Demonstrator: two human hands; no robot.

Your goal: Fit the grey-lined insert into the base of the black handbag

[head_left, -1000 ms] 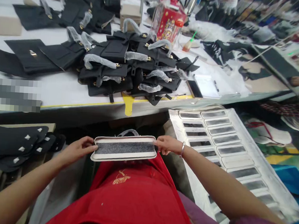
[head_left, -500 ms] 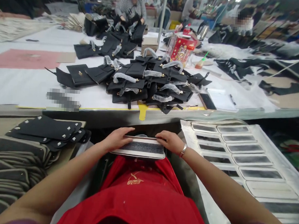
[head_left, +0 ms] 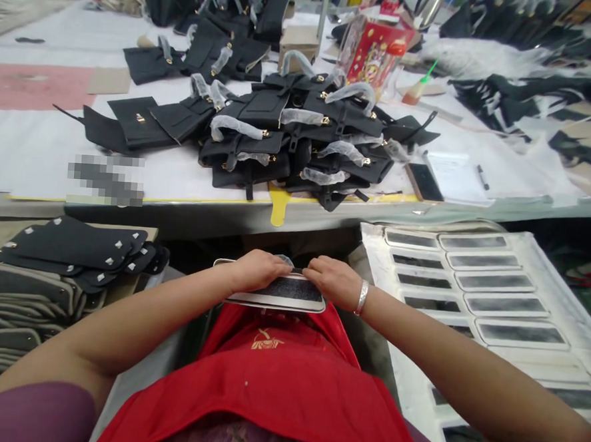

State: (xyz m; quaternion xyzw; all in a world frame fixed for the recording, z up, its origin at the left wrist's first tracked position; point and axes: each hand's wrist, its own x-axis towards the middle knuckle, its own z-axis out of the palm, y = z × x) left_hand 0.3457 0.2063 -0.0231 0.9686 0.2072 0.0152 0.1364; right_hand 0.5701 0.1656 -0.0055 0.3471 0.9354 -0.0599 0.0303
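Low over the red apron [head_left: 266,372], a flat rounded panel [head_left: 298,290] lies between my hands. It looks like a bag part, with a dark strip along a pale face and a thin dark rim. My left hand [head_left: 261,270] reaches over its upper edge, fingers curled around near the middle. My right hand [head_left: 332,280] grips the upper right corner, its fingertips close to those of the left. A bit of clear plastic [head_left: 286,260] shows just behind the panel; what it belongs to is hidden.
Black handbags [head_left: 250,138] with plastic-wrapped handles are heaped on the table ahead. At right, a white board [head_left: 373,244] carries rows of similar panels. Black pieces with silvery squares [head_left: 68,244] and stacked grey panels [head_left: 5,300] lie at left. A phone [head_left: 425,182] rests beside paper.
My left hand has slid right along the panel's upper edge, from its left part to near the middle. My right hand stays at the right end. The view has tipped downward.
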